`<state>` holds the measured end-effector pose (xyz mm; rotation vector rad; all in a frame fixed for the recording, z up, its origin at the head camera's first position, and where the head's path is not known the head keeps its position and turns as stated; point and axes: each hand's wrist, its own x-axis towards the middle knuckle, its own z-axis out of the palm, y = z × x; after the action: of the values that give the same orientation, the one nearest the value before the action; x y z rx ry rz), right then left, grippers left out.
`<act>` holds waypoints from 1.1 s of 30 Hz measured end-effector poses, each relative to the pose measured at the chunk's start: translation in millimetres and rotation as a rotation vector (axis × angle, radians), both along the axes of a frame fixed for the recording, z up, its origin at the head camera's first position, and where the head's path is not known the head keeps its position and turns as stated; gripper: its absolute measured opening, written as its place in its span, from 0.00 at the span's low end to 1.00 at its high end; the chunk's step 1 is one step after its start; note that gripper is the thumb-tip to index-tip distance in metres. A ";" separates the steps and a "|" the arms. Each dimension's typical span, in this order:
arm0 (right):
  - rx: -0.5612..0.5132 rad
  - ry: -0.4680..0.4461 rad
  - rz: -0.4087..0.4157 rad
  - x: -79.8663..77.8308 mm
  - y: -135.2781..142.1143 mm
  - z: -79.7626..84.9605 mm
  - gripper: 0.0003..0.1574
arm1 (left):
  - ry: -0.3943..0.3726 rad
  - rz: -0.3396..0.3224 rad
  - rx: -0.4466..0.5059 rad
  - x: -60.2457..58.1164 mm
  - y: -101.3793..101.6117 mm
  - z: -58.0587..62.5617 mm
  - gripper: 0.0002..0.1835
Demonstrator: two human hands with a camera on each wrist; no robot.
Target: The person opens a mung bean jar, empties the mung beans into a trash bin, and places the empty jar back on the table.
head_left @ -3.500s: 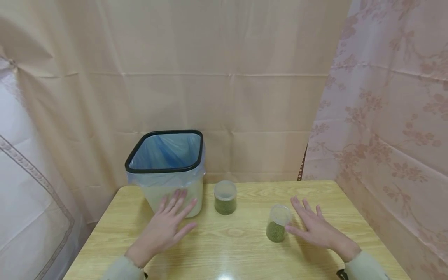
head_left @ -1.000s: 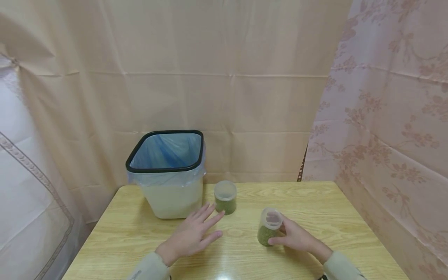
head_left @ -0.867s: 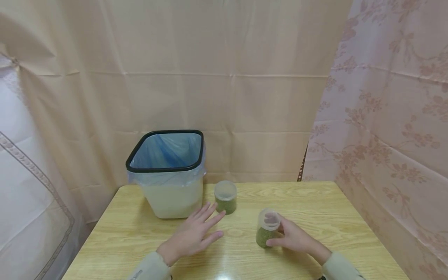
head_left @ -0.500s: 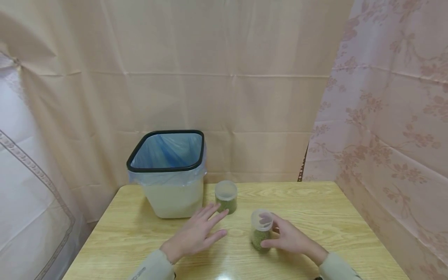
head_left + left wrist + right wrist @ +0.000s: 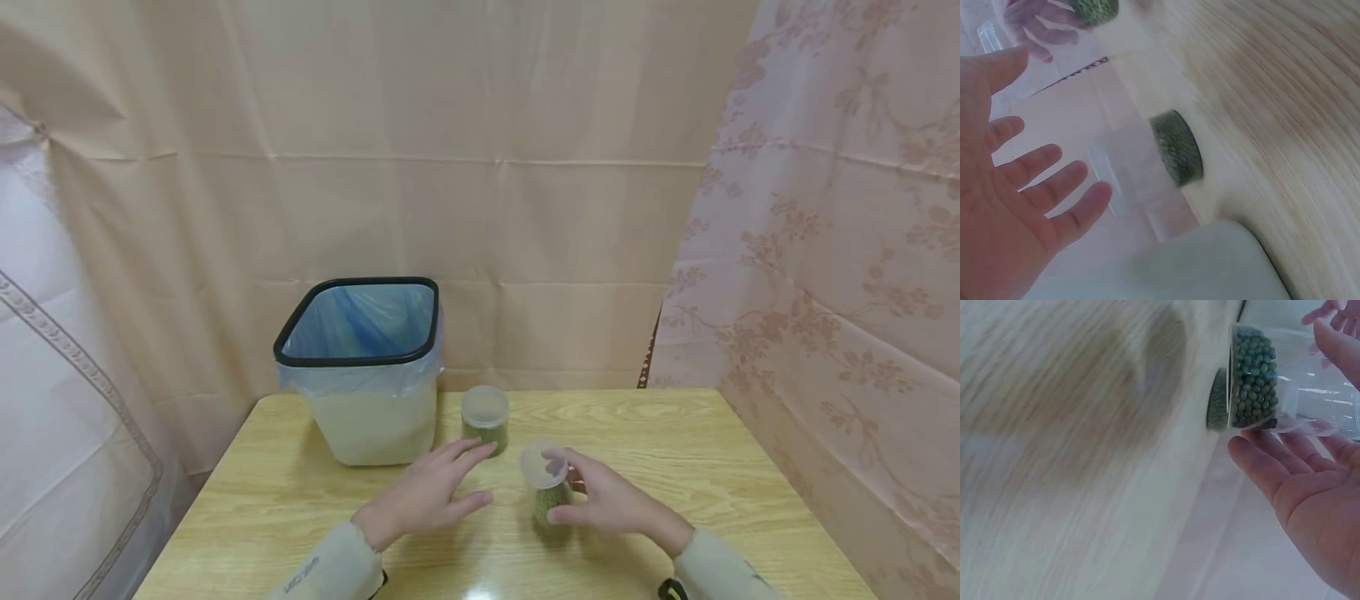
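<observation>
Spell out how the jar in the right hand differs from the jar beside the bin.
The held jar is gripped by the right hand; the far jar beside the bin is ungripped. The held jar appears lifted off the table; the far jar stands on it. Both are see-through, with green grains at the bottom.

I'm in a small curtained-off corner, closed in on three sides. A creased beige curtain (image 5: 480, 208) covers the far side, a pink flowered curtain (image 5: 847, 275) the right, and a white curtain (image 5: 45, 417) with a patterned band the left. At the wood-grain table (image 5: 652, 433) before me are a bag-lined bin (image 5: 378, 425) and clear jars of green beans (image 5: 540, 487), ordinary household goods, though I can't tell whether this is a home or a workroom.
</observation>
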<state>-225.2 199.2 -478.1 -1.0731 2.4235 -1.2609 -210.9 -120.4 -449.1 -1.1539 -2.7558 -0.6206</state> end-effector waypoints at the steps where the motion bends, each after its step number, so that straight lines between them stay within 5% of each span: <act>1: 0.002 0.005 0.003 -0.4 -0.9 1.3 0.52 | -0.015 -0.005 0.009 -0.5 1.3 1.2 0.36; 11: 0.021 0.017 -0.006 0.7 -13.8 15.5 0.51 | -0.236 -0.058 0.215 -0.8 18.3 21.7 0.40; 21: 0.088 0.060 -0.040 3.7 -19.7 19.3 0.45 | -0.235 -0.075 0.230 -0.4 28.9 23.6 0.41; 33: 0.104 0.063 0.030 7.7 -23.0 21.4 0.45 | -0.275 -0.172 0.267 0.4 31.9 22.7 0.42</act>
<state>-217.5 176.2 -456.8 -1.1318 2.4791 -1.0942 -210.5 -88.6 -426.4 -1.3371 -2.6851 -1.2099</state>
